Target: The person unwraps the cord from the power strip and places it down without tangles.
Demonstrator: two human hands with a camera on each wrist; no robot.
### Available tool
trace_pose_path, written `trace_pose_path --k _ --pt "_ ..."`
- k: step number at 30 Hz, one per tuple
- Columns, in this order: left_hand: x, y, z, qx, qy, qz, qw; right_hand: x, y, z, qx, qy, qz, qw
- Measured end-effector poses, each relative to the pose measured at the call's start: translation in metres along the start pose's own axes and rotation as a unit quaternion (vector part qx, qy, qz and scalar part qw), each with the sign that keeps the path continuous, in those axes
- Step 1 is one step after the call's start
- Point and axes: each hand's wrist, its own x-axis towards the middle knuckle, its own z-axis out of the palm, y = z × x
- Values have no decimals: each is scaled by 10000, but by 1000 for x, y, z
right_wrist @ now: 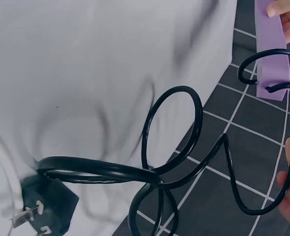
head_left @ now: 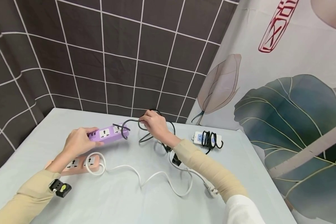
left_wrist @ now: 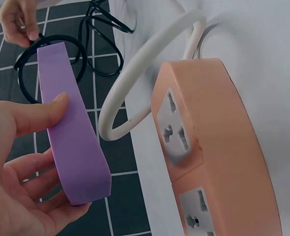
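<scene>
My left hand (head_left: 79, 141) grips a purple power strip (head_left: 110, 134) by one end, thumb on one side and fingers on the other; it is held above the table. A black cord (right_wrist: 172, 185) loops round the strip's far end. With thumb and fingertips, my right hand (head_left: 156, 125) pinches that cord to the right of the strip. Loose coils hang from there to a black plug (right_wrist: 49, 204). Below the left hand lies an orange power strip (left_wrist: 228, 132) with a white cord (head_left: 126, 166) looped at its end.
A white power strip (head_left: 197, 137) wound with black cord lies at the table's back right. The white cord winds across the table (head_left: 106, 199) to a white plug (head_left: 212, 190) under the right forearm. A dark gridded cloth (head_left: 120, 68) hangs behind.
</scene>
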Motion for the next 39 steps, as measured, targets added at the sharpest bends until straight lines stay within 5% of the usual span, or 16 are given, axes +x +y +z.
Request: trace_pose_path --k 18,39 --pt "-2 1 -9 -168 320 -393 9986 -16 5 3 -207 -54 -496 9985" --pt "-1 12 -15 -415 -31 -449 9981 -14 9 15 -239 -359 -458 9980"
